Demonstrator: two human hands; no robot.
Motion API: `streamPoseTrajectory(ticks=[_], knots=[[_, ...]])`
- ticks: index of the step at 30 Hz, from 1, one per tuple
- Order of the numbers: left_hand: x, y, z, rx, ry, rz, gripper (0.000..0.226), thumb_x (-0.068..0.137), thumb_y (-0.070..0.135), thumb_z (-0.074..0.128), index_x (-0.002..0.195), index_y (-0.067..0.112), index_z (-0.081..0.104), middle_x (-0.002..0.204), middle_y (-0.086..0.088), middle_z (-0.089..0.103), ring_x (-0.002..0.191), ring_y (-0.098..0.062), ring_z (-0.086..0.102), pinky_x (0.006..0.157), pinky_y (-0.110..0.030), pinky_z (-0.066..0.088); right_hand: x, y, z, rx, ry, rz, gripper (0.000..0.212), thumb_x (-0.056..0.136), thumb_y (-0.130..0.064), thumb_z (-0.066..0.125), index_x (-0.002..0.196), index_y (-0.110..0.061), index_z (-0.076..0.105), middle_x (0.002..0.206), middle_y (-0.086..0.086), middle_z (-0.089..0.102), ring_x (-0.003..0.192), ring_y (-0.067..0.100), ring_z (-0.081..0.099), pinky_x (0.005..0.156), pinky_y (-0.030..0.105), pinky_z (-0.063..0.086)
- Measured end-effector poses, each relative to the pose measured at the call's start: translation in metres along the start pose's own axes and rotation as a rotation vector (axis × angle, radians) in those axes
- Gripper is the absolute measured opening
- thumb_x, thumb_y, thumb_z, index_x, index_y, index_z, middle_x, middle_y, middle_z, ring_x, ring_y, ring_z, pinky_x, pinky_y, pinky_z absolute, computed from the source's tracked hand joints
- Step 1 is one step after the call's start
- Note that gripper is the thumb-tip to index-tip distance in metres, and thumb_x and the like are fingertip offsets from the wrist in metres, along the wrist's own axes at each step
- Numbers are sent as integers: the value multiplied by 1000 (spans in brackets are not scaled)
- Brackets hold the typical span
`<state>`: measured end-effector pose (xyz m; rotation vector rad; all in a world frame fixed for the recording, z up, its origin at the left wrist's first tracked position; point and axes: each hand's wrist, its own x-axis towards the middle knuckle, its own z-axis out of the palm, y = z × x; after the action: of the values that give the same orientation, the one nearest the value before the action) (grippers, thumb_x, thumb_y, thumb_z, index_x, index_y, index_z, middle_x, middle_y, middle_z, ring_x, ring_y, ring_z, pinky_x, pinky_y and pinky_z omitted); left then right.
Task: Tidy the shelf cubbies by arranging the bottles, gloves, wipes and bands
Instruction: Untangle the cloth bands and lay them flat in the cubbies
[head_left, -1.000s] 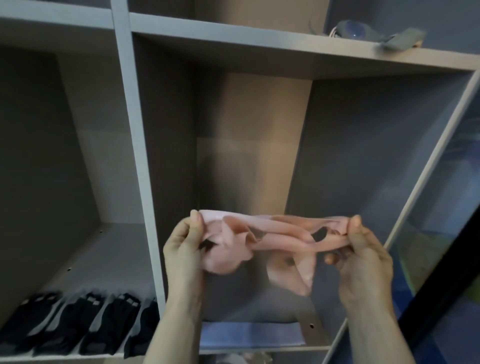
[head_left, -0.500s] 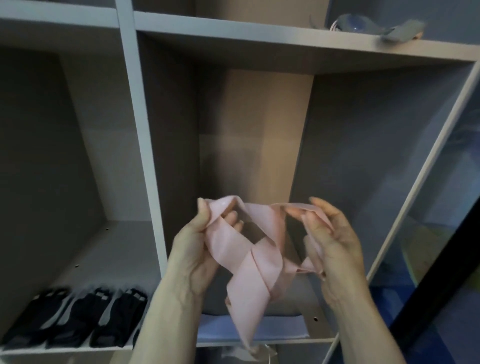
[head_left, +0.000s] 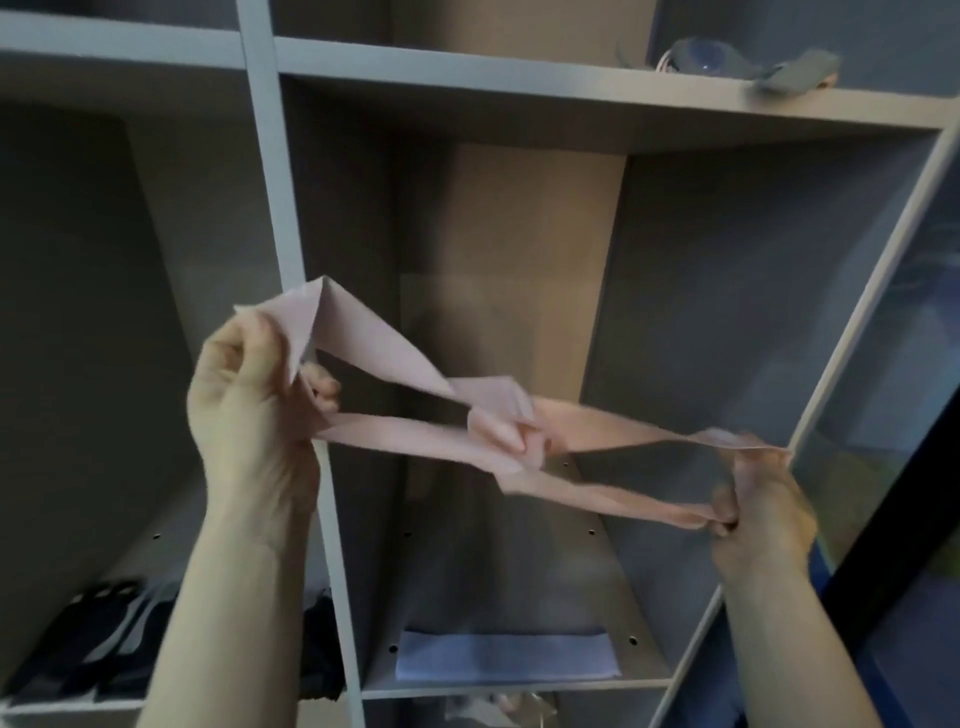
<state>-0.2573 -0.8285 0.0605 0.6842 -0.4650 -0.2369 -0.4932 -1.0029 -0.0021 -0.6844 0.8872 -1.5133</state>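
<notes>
Grey shelf cubbies behind; pink band stretched crosswise, knotted mid-span, left hand clamped on higher end, right hand clamped on lower.

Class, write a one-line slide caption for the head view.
Left hand and right hand stretch a twisted pink band before the shelf cubbies.
</notes>
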Motion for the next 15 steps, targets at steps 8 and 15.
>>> streamPoseTrajectory(ticks=[8, 15], knots=[[-10, -19, 22, 335, -268, -57, 22, 92, 6, 57, 114, 8, 53, 49, -4, 53, 31, -13, 39, 37, -19, 33, -18, 1, 18, -80, -232, -106, 26, 99, -31, 47, 111, -18, 65, 50, -9, 57, 36, 2, 42, 32, 10, 30], [-29, -51, 24, 509, -383, -291, 49, 85, 8, 67, 127, 13, 44, 82, -12, 74, 35, -12, 30, 34, -18, 23, -52, -2, 39, -271, -617, -92, 15, 94, -11, 53, 84, -4, 61, 35, -3, 39, 25, 1, 27, 28, 10, 23]])
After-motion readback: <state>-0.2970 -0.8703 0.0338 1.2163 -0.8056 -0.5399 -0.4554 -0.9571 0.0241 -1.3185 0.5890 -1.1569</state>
